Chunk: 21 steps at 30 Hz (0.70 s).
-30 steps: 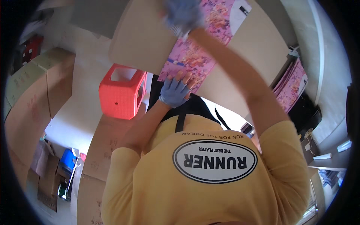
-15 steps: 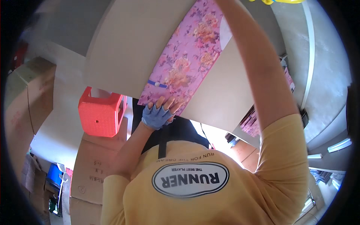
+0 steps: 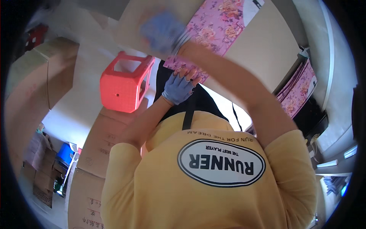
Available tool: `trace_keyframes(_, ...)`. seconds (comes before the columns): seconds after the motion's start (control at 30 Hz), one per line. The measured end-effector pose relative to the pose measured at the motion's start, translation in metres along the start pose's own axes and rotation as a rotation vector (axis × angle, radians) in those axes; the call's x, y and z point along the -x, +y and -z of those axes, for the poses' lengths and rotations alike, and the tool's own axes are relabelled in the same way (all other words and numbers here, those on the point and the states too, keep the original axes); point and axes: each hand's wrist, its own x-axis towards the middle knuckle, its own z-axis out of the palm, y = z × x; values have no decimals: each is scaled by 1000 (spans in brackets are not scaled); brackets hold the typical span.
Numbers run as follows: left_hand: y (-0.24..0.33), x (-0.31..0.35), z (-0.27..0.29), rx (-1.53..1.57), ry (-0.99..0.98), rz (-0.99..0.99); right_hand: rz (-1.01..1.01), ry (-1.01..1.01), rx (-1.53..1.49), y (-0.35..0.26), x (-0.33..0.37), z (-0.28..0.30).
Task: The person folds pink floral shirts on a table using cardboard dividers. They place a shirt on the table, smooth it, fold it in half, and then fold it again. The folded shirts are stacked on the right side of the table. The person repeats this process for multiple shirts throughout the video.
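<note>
A long pink panel printed with flowers [image 3: 219, 28] lies slantwise on the beige tabletop [image 3: 263, 49]; I cannot tell whether it is cloth or paper. My left hand [image 3: 178, 87], in a blue-grey fingerless glove, rests at its near end. The bare fingertips are spread flat on that end. My right hand [image 3: 162, 32], gloved alike, is over the table to the left of the panel, and its forearm crosses the panel. Motion blurs it, so its fingers and anything in them cannot be made out.
A red plastic stool [image 3: 120, 89] stands to the left of my lap. Cardboard boxes [image 3: 91, 152] are beside me on the left, with another large box [image 3: 57, 72] farther out. On the right, below table level, sits a stack of similar floral pieces [image 3: 299, 89].
My right hand has swung from the far end of the panel back to its left side. My left hand stays at the near end. The view has shifted, showing more of the right-hand stack.
</note>
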Motion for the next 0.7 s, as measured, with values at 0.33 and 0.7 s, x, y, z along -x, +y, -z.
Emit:
trace_keyframes(0.33,-10,-50,45,148,-513,169,-343,578,-126,-27,179,34)
trace_keyframes(0.7,-27,-214,9,-412,-79,-270,-1778,490,-186,54,511,92)
